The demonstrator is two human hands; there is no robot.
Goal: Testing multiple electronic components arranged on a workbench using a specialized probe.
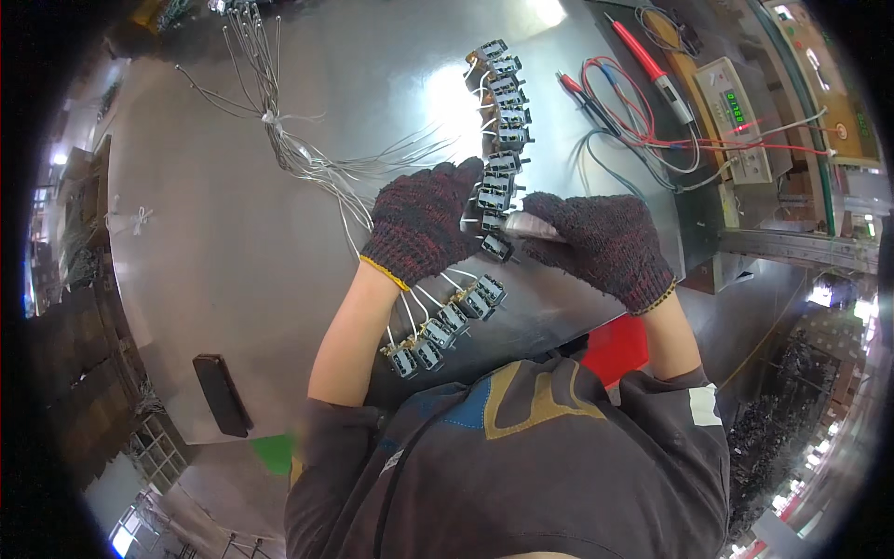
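My left hand point(424, 222), in a dark red and black knit glove, is at the left side of a long row of small grey box-shaped electrical components point(503, 163). Its bent fingers press against the middle of the row, and their tips are partly hidden. My right hand point(601, 244), gloved alike, pinches a flat, light grey piece point(533, 226) whose end meets the row's right side. Thin white wires run from the components under my left hand to a tied bundle point(272, 121). A shorter slanting row of the same components point(452, 320) lies nearer me.
A red and black test probe point(652, 70) and tangled leads point(619, 116) lie at the right. Beyond them stands a meter with a green lit display point(736, 104). A dark phone point(222, 395) rests near the metal table's point(205, 270) front left edge.
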